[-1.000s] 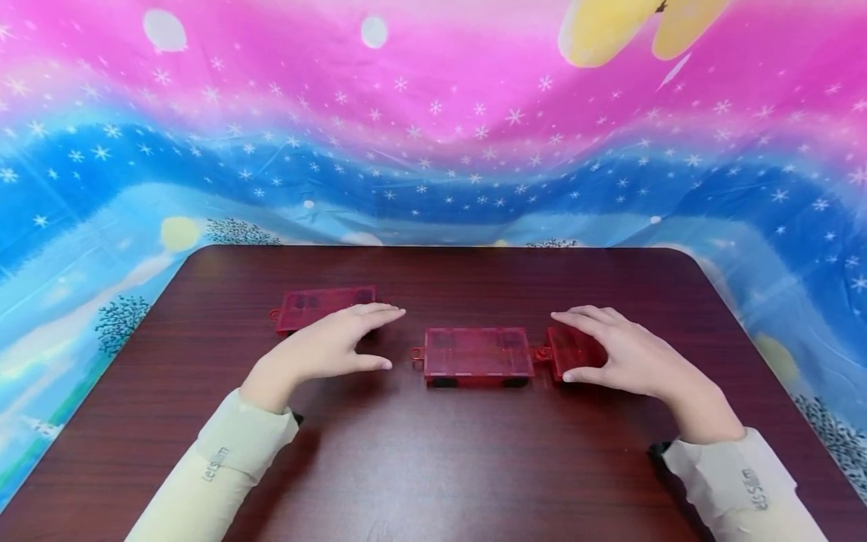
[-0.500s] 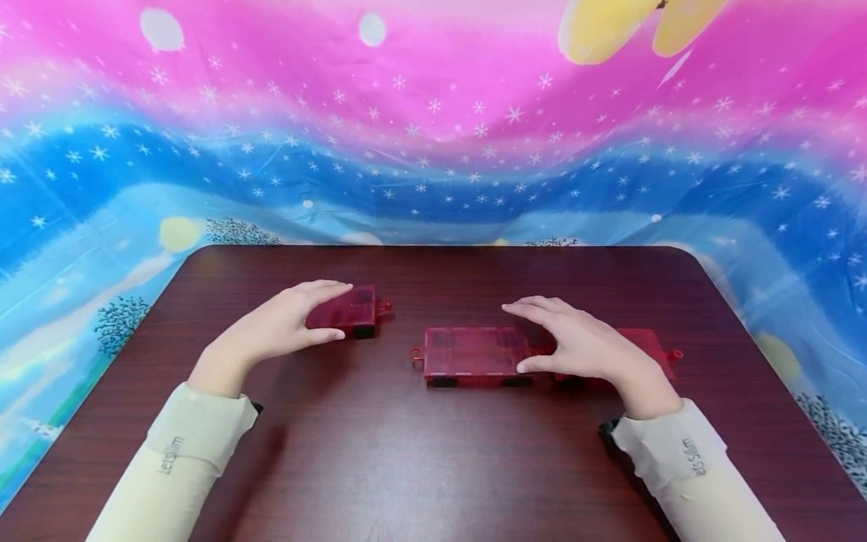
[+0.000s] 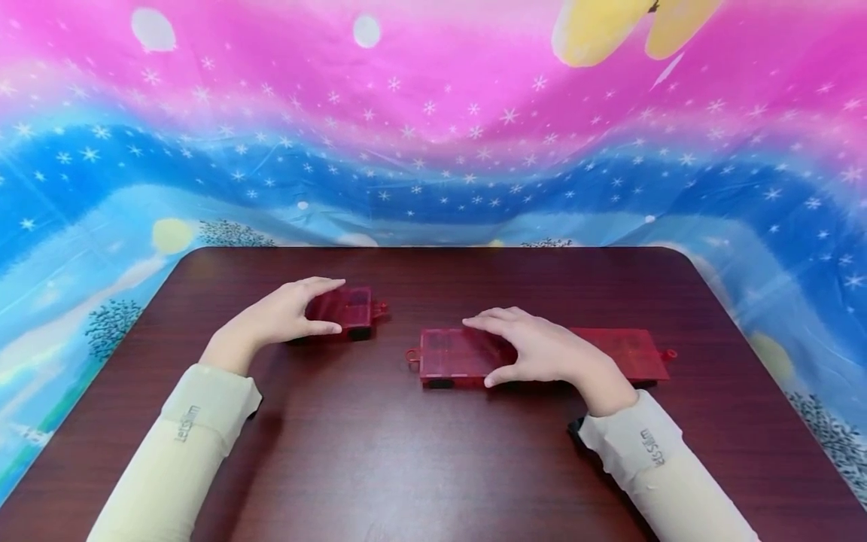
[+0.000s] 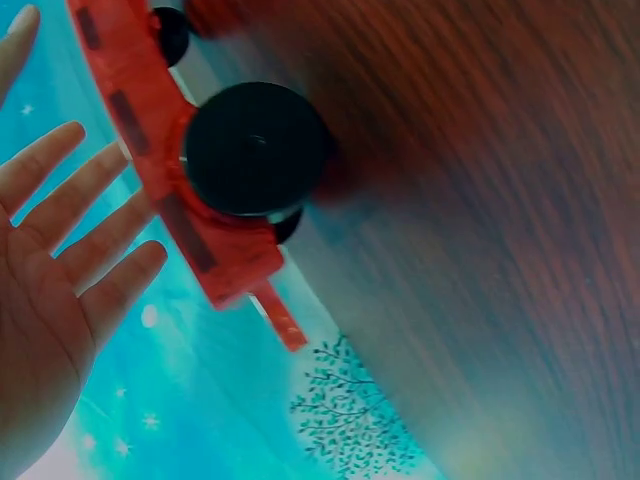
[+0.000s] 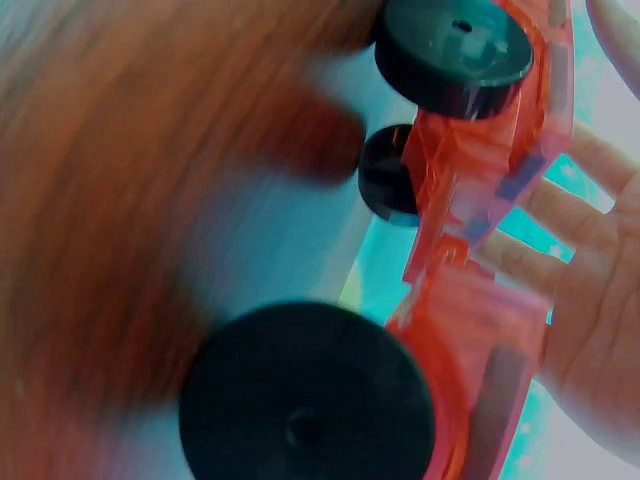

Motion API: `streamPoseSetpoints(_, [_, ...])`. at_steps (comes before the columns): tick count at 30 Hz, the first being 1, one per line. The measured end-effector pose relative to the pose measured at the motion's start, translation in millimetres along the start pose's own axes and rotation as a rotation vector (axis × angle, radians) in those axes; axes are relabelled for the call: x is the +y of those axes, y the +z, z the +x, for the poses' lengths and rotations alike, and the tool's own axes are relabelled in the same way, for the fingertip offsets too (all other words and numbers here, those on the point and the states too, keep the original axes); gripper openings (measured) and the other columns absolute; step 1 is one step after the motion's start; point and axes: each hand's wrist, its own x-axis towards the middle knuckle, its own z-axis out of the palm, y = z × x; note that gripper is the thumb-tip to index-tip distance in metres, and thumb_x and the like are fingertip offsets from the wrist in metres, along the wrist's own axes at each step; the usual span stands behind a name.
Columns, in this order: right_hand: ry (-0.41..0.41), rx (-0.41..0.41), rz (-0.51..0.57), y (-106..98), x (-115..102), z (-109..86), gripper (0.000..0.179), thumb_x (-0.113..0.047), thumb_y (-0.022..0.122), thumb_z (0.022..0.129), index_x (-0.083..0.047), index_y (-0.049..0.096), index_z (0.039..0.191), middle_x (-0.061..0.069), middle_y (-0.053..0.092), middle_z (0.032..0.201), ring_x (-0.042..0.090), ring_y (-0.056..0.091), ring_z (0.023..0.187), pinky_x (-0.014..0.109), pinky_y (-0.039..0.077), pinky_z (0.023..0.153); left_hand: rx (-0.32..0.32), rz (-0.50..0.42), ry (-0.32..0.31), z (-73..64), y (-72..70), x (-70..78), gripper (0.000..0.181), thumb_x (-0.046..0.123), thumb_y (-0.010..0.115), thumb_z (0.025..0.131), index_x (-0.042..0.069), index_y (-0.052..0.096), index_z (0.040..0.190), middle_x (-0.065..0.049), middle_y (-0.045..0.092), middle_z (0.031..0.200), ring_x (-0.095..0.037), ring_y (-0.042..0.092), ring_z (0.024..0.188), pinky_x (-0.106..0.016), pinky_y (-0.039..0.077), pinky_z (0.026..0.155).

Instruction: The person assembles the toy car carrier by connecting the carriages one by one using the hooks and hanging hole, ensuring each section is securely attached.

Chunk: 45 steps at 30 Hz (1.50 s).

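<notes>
In the head view, a see-through red toy train wagon (image 3: 355, 305) stands at the left. My left hand (image 3: 271, 316) is over its left part, fingers towards its far side and thumb near its front edge. The left wrist view shows this wagon (image 4: 205, 235) with black wheels, the straight fingers spread beyond it. A second wagon (image 3: 447, 354) stands mid-table, hooked to a third wagon (image 3: 630, 354) on its right. My right hand (image 3: 542, 350) is spread over where they meet, which it hides. The hook joint (image 5: 450, 250) shows in the right wrist view.
The wagons are on a dark brown wooden table (image 3: 406, 459) with rounded far corners. A pink and blue printed cloth (image 3: 433, 150) hangs behind it and along its sides. Loose cream sleeves (image 3: 162, 459) cover both forearms.
My right hand has moved left from the right wagon to the middle one. The left hand has gone left, back over the left wagon. The wagons have stayed in place.
</notes>
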Motion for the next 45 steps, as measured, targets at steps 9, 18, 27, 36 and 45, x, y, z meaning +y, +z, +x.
streamPoseSetpoints(9, [-0.055, -0.05, 0.01, 4.2, -9.6, 4.7, 0.082, -0.037, 0.082, 0.081, -0.026, 0.043, 0.151, 0.0, 0.047, 0.15, 0.023, 0.045, 0.136, 0.045, 0.046, 0.107, -0.02, 0.006, 0.009, 4.6, 10.2, -13.1, 0.091, 0.04, 0.082, 0.08, 0.008, 0.038, 0.153, -0.02, 0.045, 0.15, -0.04, 0.045, 0.135, -0.057, 0.046, 0.105])
streamPoseSetpoints(18, [-0.047, -0.065, 0.007, 3.6, -13.6, 4.2, 0.07, -0.032, 0.08, 0.083, -0.027, 0.05, 0.147, 0.0, 0.049, 0.146, 0.023, 0.047, 0.133, 0.045, 0.049, 0.104, -0.024, 0.061, 0.017, 4.8, 12.1, -13.4, 0.084, 0.031, 0.083, 0.08, 0.012, 0.043, 0.151, -0.021, 0.048, 0.146, -0.04, 0.048, 0.129, -0.058, 0.048, 0.101])
streamPoseSetpoints(27, [-0.048, -0.067, 0.01, 2.1, -13.9, 4.3, 0.068, -0.031, 0.081, 0.082, -0.025, 0.054, 0.144, 0.002, 0.051, 0.142, 0.022, 0.049, 0.128, 0.044, 0.051, 0.101, -0.024, 0.08, 0.023, 0.2, 9.6, -4.7, 0.08, 0.029, 0.083, 0.08, 0.012, 0.046, 0.149, -0.022, 0.05, 0.143, -0.041, 0.049, 0.127, -0.057, 0.05, 0.099])
streamPoseSetpoints(36, [-0.053, -0.063, 0.021, 1.0, -10.5, 3.5, 0.065, -0.03, 0.08, 0.083, -0.025, 0.054, 0.143, 0.002, 0.051, 0.143, 0.023, 0.049, 0.129, 0.044, 0.051, 0.101, -0.017, 0.086, 0.026, -7.5, 4.0, 2.5, 0.08, 0.029, 0.084, 0.079, 0.013, 0.047, 0.149, -0.021, 0.05, 0.143, -0.04, 0.049, 0.126, -0.056, 0.054, 0.094])
streamPoseSetpoints(45, [-0.068, -0.05, 0.041, 1.0, -6.9, 3.8, 0.066, -0.03, 0.081, 0.082, -0.024, 0.055, 0.143, 0.003, 0.051, 0.141, 0.023, 0.05, 0.127, 0.044, 0.05, 0.101, -0.009, 0.113, 0.049, -15.8, 2.7, 8.6, 0.08, 0.031, 0.084, 0.078, 0.012, 0.049, 0.147, -0.022, 0.052, 0.142, -0.042, 0.05, 0.126, -0.057, 0.052, 0.096])
